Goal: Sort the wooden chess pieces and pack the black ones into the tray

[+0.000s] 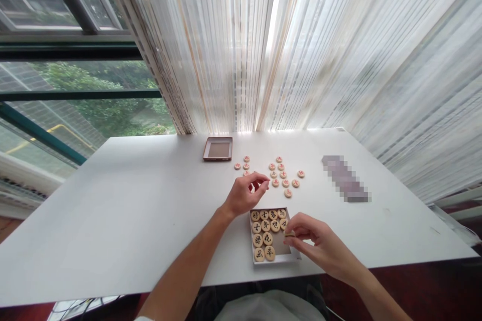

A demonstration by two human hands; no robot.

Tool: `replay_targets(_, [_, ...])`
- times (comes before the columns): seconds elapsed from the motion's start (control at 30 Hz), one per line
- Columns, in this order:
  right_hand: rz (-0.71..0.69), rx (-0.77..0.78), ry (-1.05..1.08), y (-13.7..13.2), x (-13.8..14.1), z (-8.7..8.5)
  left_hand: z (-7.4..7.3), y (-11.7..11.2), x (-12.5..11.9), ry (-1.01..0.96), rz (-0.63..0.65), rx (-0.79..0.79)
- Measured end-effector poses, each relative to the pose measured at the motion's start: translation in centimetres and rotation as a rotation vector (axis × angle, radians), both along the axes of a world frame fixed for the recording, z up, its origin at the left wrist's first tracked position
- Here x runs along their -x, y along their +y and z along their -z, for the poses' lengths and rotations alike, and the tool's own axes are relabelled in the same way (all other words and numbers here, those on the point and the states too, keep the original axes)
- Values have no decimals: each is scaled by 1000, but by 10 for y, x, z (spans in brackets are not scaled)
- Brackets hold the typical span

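Observation:
A small white box [294, 257] lies near the table's front edge with several round wooden pieces marked in black [265, 226] in rows inside it. My right hand [320, 246] hovers at the box's right side, fingers pinched on one wooden piece [289, 233]. My left hand [246, 193] is just beyond the box, fingers curled in a pinch on a piece I can barely see. Several loose wooden pieces marked in red [283, 174] are scattered on the white table [131, 200] past my left hand.
The box's brown-rimmed lid [218, 149] lies at the table's far middle. A blurred flat grey object [345, 178] sits to the right. Striped curtains hang behind the table and a window is at the left.

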State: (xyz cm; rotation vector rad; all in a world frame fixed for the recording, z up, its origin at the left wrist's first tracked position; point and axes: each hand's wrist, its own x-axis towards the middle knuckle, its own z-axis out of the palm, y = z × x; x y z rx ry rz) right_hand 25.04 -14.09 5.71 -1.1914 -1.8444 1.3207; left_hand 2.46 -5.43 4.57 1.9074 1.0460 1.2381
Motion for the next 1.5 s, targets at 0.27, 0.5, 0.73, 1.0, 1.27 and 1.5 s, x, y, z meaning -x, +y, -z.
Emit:
replay_targets(0.27, [-140,-86,-198,-7,10,-5,3,3,3,7,-32,-5])
replay_targets(0.5, [-216,-128,-416,-8,17,-14,5,5,6,35,-72,-5])
replay_targets(0.73, [-266,-193,-460,-5,23,-11,5,4,6,46,-78,-26])
replay_targets(1.0, [-244,-190,-448,-11,24,-9,4,5,7,33,-71,-37])
replay_targets(1.27, [-222,-238,-413,-12,20,-16,5,5,7,36,-77,-31])
replay_targets(1.5, [-20,-378,-319,39,2,-29,9,9,9,54,-136,-17])
